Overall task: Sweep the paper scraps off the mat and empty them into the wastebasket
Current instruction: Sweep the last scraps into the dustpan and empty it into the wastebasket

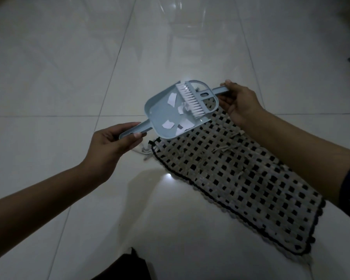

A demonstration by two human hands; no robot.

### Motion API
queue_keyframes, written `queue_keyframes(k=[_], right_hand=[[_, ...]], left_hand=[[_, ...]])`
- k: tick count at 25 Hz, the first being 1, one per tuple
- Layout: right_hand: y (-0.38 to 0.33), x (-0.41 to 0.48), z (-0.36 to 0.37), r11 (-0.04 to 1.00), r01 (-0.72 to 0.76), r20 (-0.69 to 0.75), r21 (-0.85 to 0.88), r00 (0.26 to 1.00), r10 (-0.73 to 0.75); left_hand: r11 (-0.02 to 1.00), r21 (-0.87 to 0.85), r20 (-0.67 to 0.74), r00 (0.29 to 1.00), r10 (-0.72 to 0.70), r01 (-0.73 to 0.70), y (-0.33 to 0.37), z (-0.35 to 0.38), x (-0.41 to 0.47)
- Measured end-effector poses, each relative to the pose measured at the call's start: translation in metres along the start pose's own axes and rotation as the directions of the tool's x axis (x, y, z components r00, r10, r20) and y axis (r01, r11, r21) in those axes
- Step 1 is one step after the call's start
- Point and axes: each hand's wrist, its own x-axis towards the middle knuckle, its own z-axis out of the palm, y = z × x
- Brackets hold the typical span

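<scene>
The dustpan (170,112) is smooth pale blue plastic, a shallow scoop with rounded corners and a raised rim, held in the air above the far end of the mat (236,178). Its long axis runs diagonally: the slim handle points down and to the left, the open lip faces up and to the right. The left hand (111,142) grips that handle, fingers (125,126) curled over the top and the thumb pressed along the side.

Several paper scraps (167,124) lie in the pan, white, flat and ragged-edged, some near the handle end and a crumpled one beside the bristles.

The brush (192,98) is of the same blue plastic, with a row of stiff white bristles resting inside the pan near its lip. Its handle has an oval hanging hole and points right and slightly upward, into the right hand (238,104), whose fingers (228,84) are clenched around the handle's end.

The mat is woven from pale flat strips in an open basket pattern, with dark gaps forming a checker and a dark scalloped border along its edges. A few loose strip ends stick up from the weave. It lies slantwise on the floor (69,67), which is large glossy white tiles with thin grout lines and soft reflections.

No writing or brand can be read on anything.
</scene>
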Motion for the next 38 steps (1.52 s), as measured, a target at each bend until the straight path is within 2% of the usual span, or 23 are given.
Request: queue_keyframes(k=[6, 11, 16, 22, 29, 31, 35, 38], right_hand=[[-0.032, 0.002, -0.031, 0.998, 0.067, -0.099, -0.008, 0.993, -0.068], [-0.053, 0.004, -0.051, 0.984, 0.153, -0.132, -0.087, 0.978, -0.164], [-0.067, 0.006, -0.060, 0.954, 0.235, -0.103, -0.187, 0.961, -0.257], [-0.092, 0.004, -0.044, 0.868, 0.400, 0.060, -0.295, 0.914, -0.402], [-0.161, 0.007, -0.056, 0.725, 0.482, 0.061, -0.491, 0.850, -0.523], [-0.188, 0.005, -0.069, 0.703, 0.459, 0.011, -0.542, 0.841, -0.541], [-0.237, 0.015, -0.112, 0.795, 0.327, -0.193, -0.511, 0.857, -0.477], [-0.268, 0.024, -0.152, 0.836, 0.389, -0.359, -0.386, 0.772, -0.525]], left_hand=[[1.000, -0.008, 0.069, 0.997, 0.021, -0.020, 0.006, 0.026, 0.019], [1.000, -0.028, 0.093, 0.996, 0.014, -0.012, 0.007, 0.042, 0.033], [1.000, -0.015, 0.097, 0.995, -0.015, 0.016, 0.002, 0.058, 0.042], [1.000, -0.027, 0.124, 0.992, -0.002, 0.005, 0.006, 0.088, 0.054], [0.999, 0.009, 0.214, 0.976, 0.030, -0.033, 0.022, 0.143, 0.084], [1.000, 0.017, 0.222, 0.975, 0.022, -0.026, 0.034, 0.166, 0.098], [0.999, -0.019, 0.177, 0.983, 0.047, -0.044, 0.056, 0.219, 0.125], [0.996, -0.036, 0.204, 0.975, 0.084, -0.078, 0.070, 0.277, 0.144]])
